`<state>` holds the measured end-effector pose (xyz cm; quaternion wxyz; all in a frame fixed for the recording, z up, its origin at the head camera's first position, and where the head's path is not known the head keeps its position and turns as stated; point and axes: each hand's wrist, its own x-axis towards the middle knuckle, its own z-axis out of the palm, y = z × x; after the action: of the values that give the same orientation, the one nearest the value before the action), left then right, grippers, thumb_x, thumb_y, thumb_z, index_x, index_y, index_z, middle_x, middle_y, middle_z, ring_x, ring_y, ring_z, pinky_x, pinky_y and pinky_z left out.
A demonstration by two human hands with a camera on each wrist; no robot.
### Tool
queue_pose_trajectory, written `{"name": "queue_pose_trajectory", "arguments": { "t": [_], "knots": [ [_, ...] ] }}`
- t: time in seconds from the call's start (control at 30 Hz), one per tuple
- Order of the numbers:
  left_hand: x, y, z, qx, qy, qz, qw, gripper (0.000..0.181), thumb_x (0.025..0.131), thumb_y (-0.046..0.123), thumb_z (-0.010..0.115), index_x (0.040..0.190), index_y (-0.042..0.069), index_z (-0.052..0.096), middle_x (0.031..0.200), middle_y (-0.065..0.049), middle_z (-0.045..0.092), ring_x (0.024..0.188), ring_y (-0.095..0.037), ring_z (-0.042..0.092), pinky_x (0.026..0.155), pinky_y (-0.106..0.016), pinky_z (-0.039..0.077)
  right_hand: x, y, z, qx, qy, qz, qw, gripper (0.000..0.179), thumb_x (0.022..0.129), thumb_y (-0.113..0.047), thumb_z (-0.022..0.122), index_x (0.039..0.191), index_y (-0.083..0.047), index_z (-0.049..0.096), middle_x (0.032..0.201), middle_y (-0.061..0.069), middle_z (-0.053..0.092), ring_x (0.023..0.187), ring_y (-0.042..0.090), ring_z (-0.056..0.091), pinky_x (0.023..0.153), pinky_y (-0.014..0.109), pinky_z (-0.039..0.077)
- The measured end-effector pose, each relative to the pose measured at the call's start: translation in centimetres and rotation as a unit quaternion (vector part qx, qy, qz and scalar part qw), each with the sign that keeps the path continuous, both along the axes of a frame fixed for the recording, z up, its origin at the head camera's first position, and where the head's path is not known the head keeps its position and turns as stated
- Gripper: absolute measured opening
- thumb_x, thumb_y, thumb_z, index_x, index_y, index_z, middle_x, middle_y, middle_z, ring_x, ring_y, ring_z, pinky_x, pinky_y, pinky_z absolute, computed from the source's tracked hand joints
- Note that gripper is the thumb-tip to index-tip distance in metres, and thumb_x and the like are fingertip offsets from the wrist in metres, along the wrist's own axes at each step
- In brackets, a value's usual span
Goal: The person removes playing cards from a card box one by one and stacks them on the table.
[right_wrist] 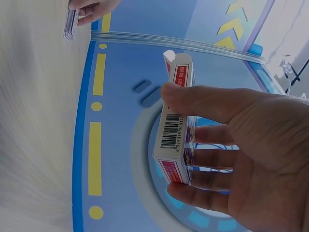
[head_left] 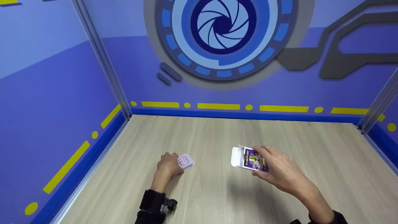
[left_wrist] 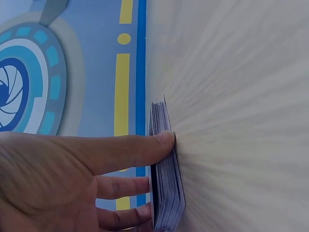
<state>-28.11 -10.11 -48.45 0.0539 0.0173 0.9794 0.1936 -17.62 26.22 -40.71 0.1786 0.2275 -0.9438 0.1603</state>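
Note:
My left hand [head_left: 168, 164] grips a deck of playing cards [head_left: 186, 161] low over the left-centre of the table. Its thumb [left_wrist: 140, 149] lies across the edges of the stack [left_wrist: 167, 186], with the other fingers on the far side. The cards show a pale printed face upward in the head view. My right hand [head_left: 284, 168] holds a small card box [head_left: 255, 159] above the table, thumb along one narrow side and fingers along the opposite one. A white flap [head_left: 237, 156] stands open at the box's left end. The barcode side [right_wrist: 171, 126] faces the right wrist camera.
The light wood-grain table [head_left: 211, 186] is bounded by a blue back wall [head_left: 130, 71] and a blue left wall [head_left: 46, 102]. Metal posts [head_left: 104, 59] stand at the corners. A black strap with a camera [head_left: 155, 202] sits on my left wrist.

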Motion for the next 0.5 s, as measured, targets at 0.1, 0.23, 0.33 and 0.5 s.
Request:
{"name": "queue_pose_trajectory", "arguments": {
  "t": [0.1, 0.23, 0.33, 0.5],
  "knots": [
    [0.0, 0.0, 0.1, -0.005, -0.001, -0.003, 1.0000, 0.062, 0.072, 0.015, 0.093, 0.124, -0.004, 0.064, 0.104, -0.019, 0.056, 0.102, -0.036, 0.053, 0.092, -0.055, 0.048, 0.0, 0.0, 0.0, -0.001, -0.001, -0.002, 1.0000, 0.070, 0.076, -0.026, 0.093, 0.136, -0.006, 0.062, 0.125, 0.011, 0.065, 0.106, 0.027, 0.064, 0.077, 0.047, 0.055],
    [0.2, -0.1, 0.4, -0.013, -0.002, -0.008, 0.9999, 0.075, 0.073, 0.027, 0.094, 0.131, -0.006, 0.060, 0.111, -0.022, 0.058, 0.107, -0.038, 0.054, 0.093, -0.056, 0.048, 0.1, 0.0, 0.0, -0.002, -0.005, -0.006, 1.0000, 0.071, 0.077, -0.026, 0.093, 0.137, -0.005, 0.061, 0.126, 0.013, 0.065, 0.108, 0.029, 0.064, 0.078, 0.049, 0.055],
    [0.3, -0.1, 1.0, -0.010, 0.012, -0.002, 0.9999, 0.080, 0.079, 0.036, 0.090, 0.136, -0.009, 0.056, 0.120, -0.026, 0.057, 0.115, -0.042, 0.054, 0.095, -0.058, 0.047, 0.1, 0.0, 0.0, -0.005, -0.005, -0.008, 0.9999, 0.071, 0.077, -0.026, 0.092, 0.137, -0.005, 0.061, 0.127, 0.013, 0.065, 0.108, 0.029, 0.063, 0.078, 0.049, 0.055],
    [1.1, 0.7, 3.1, 0.030, 0.093, 0.006, 0.9952, 0.065, 0.089, 0.034, 0.082, 0.136, -0.006, 0.060, 0.122, -0.026, 0.062, 0.117, -0.043, 0.059, 0.094, -0.056, 0.050, 0.2, -0.1, 0.1, -0.015, -0.004, -0.005, 0.9999, 0.071, 0.077, -0.023, 0.092, 0.138, -0.006, 0.060, 0.128, 0.012, 0.064, 0.108, 0.027, 0.063, 0.079, 0.047, 0.055]
  ]
}}
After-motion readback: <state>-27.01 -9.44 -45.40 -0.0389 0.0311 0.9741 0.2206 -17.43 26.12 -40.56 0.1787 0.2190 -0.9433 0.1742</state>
